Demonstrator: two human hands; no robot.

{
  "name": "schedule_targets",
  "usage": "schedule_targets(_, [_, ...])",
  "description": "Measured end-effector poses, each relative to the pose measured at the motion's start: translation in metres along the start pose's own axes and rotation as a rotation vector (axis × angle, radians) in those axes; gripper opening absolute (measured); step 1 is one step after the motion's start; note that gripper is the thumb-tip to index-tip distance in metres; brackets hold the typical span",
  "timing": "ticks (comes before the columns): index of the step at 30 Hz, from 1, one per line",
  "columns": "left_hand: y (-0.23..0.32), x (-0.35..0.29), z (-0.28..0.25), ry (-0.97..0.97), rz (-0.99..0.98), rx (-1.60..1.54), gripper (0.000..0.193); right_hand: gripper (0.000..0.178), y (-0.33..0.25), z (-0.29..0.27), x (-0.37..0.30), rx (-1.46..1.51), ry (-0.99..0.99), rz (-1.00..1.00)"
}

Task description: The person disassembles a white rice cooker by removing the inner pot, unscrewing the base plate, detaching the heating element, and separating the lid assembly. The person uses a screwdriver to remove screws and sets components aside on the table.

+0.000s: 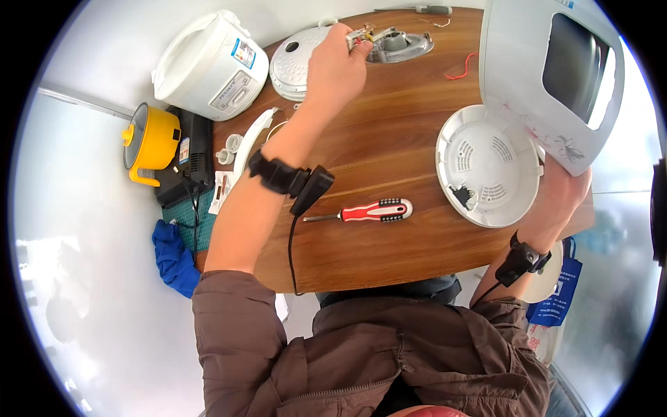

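At the far middle of the table, my left hand (pixel 338 68) is closed in a pinch on a small metal part (pixel 358 35) with bits of red and yellow on it. Right beside its fingertips lies a shiny grey metal piece (pixel 399 47). My right hand (pixel 566 191) grips the lower edge of a pale grey appliance shell (pixel 517 62), tilted up at the right. The shell has a large window opening and a flower print; it hides some of my fingers. Below it, a round white plastic base (pixel 497 198) with vent slots rests on the table.
A red-and-white screwdriver (pixel 375 210) lies at the table's middle. Leftward are a white rice cooker (pixel 208 66), a round white dimpled lid (pixel 288 66), a curved white handle (pixel 251 142) and a yellow pot (pixel 154 137). A red wire (pixel 461 68) and another screwdriver (pixel 434 10) lie at the back.
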State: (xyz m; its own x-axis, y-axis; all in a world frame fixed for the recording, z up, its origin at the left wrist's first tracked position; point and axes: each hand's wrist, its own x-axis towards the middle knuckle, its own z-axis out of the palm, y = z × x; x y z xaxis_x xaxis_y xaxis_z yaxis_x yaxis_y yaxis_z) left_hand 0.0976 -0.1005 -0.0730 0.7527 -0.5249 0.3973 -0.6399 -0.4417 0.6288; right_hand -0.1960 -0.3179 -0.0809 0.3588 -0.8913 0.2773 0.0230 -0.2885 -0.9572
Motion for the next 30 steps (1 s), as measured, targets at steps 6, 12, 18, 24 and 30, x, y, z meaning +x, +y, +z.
schedule_targets(6, [-0.011,0.031,0.058,0.092,0.142,0.053,0.024,0.023,0.026,-0.006,0.016,0.117,-0.001,-0.077])
schedule_targets(12, [-0.032,0.043,0.099,0.119,0.159,0.001,0.024,0.03,0.023,-0.007,0.033,0.868,0.124,0.386])
schedule_targets(18, [-0.042,0.04,0.112,0.101,0.184,-0.011,0.023,0.027,0.004,-0.004,0.042,0.963,0.415,0.466])
schedule_targets(24, [-0.062,0.038,0.12,0.143,0.23,-0.067,0.027,0.03,0.018,-0.016,0.046,1.01,0.403,0.426])
schedule_targets(30, [-0.065,0.039,0.111,0.02,0.154,0.037,0.044,0.031,0.007,-0.012,0.043,1.056,0.433,0.447])
